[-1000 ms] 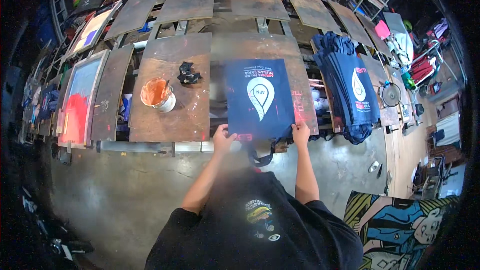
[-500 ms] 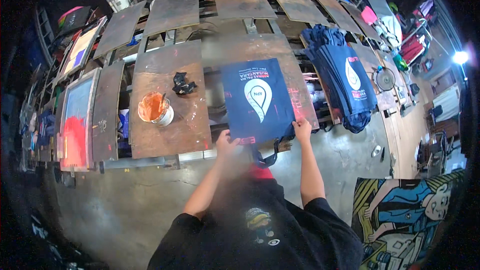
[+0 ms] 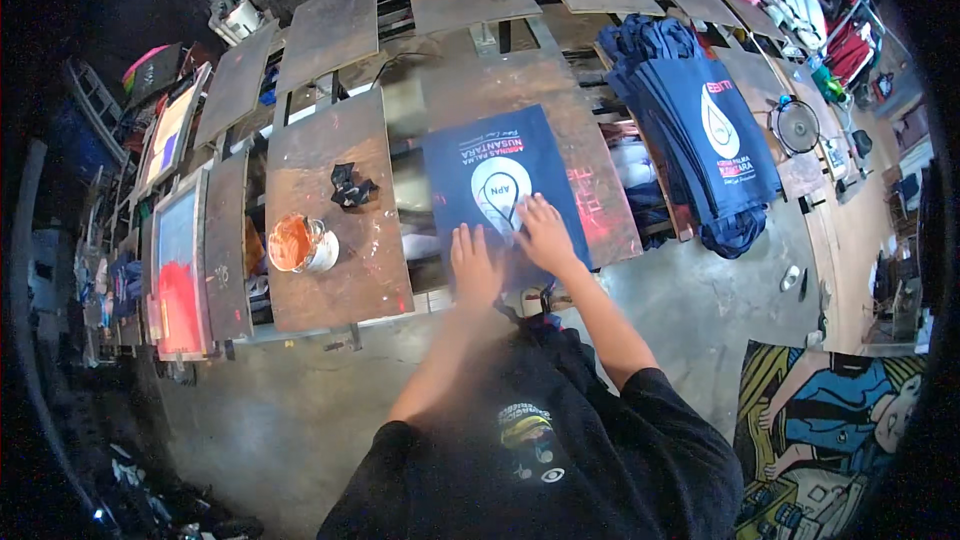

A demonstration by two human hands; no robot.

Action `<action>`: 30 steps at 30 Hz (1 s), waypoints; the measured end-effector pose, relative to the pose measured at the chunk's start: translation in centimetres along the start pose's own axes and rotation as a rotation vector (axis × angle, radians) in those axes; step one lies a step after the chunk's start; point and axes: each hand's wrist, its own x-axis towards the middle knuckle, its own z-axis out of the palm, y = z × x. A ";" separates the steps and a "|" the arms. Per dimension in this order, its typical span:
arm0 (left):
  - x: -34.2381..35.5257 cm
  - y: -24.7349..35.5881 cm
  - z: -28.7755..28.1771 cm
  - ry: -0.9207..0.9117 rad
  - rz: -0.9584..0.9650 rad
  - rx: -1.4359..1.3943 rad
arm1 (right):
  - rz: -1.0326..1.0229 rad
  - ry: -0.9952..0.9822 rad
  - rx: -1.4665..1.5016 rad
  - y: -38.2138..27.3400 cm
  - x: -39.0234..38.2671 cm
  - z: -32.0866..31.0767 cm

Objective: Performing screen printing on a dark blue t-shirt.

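Note:
A navy blue tote bag [image 3: 455,180] with a white drop-shaped print lies flat on a brown wooden board [image 3: 590,180] in front of me. My left hand [image 3: 477,262] rests on the bag's near left part, fingers stretched out. Across the lower end of the white print lies my right hand [image 3: 546,232], its fingers flat and slightly spread. Dark straps of the bag hang over the board's near edge, close to my body. Neither hand grips anything. Blur partly smears my left forearm.
To the right, a stack of printed navy tote bags [image 3: 690,140] covers another board. On the left board stand a tub of orange ink [image 3: 300,244] and a crumpled black scrap [image 3: 351,185]. Farther left leans a framed printing screen [image 3: 180,270] with red ink. Gaps separate the boards.
Both hands have let go of the bag's near corners and moved inward onto it, now lying flat. The view has shifted a little.

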 end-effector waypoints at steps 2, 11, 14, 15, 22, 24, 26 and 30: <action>1.0 0.9 1.6 -0.010 0.000 0.074 | -0.042 0.031 -0.056 0.5 -0.6 1.0; 1.2 1.4 2.5 -0.126 -0.072 0.245 | 0.013 -0.085 -0.133 -0.4 -0.5 2.1; 1.5 0.8 2.9 -0.139 -0.121 0.291 | -0.174 -0.167 0.053 -1.0 0.5 3.1; 1.5 0.6 3.0 -0.136 -0.096 0.302 | -0.192 -0.184 0.060 -0.7 1.1 3.2; 2.5 2.3 1.7 -0.142 -0.138 0.230 | -0.254 -0.080 -0.152 3.6 11.1 5.5; 2.7 2.2 1.6 -0.145 -0.153 0.220 | -0.166 -0.038 -0.094 4.8 13.9 6.0; 2.6 1.8 2.0 -0.146 -0.143 0.199 | -0.071 -0.010 -0.129 5.6 16.5 6.2; 2.8 1.9 2.0 -0.133 -0.156 0.195 | 0.086 -0.016 -0.169 2.1 18.0 6.4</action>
